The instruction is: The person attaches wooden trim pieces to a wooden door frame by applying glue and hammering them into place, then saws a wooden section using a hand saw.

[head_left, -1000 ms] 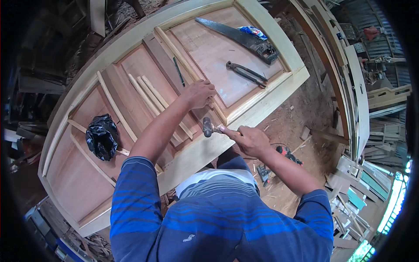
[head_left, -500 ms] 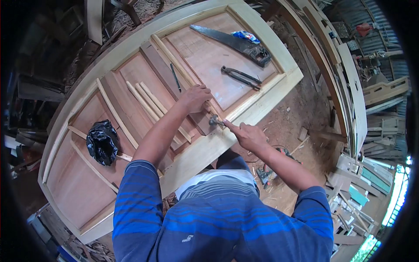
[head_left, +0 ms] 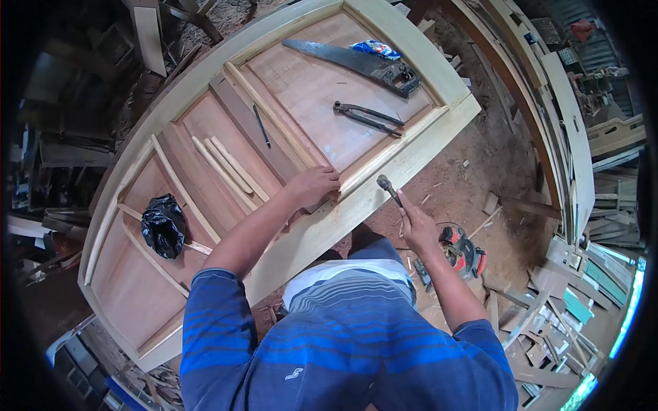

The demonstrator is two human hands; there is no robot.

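Observation:
A panelled wooden door (head_left: 356, 209) lies flat in front of me. My left hand (head_left: 314, 187) is bent down at its near edge, over the lower end of a wooden moulding strip (head_left: 274, 118). The fingers are closed together, and what lies under their tips is hidden. Off the door's near edge, my right hand (head_left: 419, 229) is closed around the handle of a hammer (head_left: 388, 187), whose head points up and left. A dark pencil (head_left: 262, 126) lies on the door beyond my left hand. To the right of it are pincers (head_left: 369, 118), apparently parted at the handles.
A handsaw (head_left: 349, 63) and a blue-and-white packet (head_left: 375, 49) lie on the far right panel. Loose wooden strips (head_left: 223, 166) and a black plastic bag (head_left: 163, 226) rest further left. A red-and-black power tool (head_left: 460, 252) sits on the floor among wood scraps.
My right hand has drawn the hammer away from the strip, rightward and off the door. My left hand has shifted slightly down toward the near edge. The camera view has moved a little.

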